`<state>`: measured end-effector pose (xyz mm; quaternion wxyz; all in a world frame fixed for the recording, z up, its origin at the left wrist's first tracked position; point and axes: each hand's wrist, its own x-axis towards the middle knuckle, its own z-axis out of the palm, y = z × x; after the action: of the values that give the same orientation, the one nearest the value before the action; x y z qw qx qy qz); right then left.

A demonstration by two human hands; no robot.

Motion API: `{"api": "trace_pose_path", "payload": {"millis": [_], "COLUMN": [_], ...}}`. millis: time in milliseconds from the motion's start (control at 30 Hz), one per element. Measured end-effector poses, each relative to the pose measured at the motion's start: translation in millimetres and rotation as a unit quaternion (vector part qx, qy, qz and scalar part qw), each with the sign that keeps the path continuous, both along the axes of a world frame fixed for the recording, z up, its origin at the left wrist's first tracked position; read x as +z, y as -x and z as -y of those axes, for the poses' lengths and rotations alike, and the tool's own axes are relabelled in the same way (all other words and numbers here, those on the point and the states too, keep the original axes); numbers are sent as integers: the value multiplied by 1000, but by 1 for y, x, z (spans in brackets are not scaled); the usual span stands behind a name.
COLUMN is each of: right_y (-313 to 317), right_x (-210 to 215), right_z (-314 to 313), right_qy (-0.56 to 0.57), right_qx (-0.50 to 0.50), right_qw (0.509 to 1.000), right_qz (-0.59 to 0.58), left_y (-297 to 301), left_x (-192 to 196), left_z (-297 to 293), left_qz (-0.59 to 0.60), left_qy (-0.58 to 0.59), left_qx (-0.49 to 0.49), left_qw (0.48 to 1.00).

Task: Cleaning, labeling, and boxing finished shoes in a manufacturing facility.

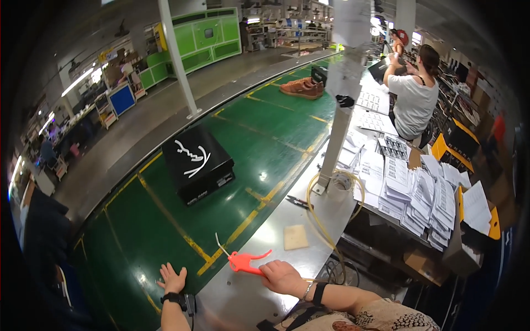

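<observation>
My right hand point(281, 277) grips the rear end of a red air blow gun point(243, 262) above the metal table edge point(232, 298). The gun's thin pale nozzle points away over the green conveyor belt point(149, 237). Over the near part of that belt is my left hand point(172, 279), fingers spread and holding nothing. A black shoebox with white line markings point(199, 165) lies closed on the belt, well beyond both hands. On the metal surface, a pale yellow sponge-like square point(296, 237) sits just past my right hand.
Black snips point(301, 202) and a looped yellow hose point(313, 215) lie near a metal post point(334, 143). Stacks of printed sheets point(408, 187) cover the right-hand table. Brown shoes point(301, 88) stand farther along the belt. A person in white point(417, 99) handles a dark box at right.
</observation>
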<state>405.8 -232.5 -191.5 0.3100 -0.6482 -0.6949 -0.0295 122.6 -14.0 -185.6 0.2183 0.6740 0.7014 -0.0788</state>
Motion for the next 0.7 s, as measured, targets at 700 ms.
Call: {"api": "trace_pose_path", "payload": {"millis": [700], "right_y": [0], "right_x": [-11], "right_z": [-1], "right_qy": [33], "right_qx": [-3], "right_qw": [999], "right_qz": [1], "left_y": [-71], "left_x": [12], "left_z": [94], "left_qz": [150], "left_qy": [-217], "left_qx": [-110], "left_qw": [958]}}
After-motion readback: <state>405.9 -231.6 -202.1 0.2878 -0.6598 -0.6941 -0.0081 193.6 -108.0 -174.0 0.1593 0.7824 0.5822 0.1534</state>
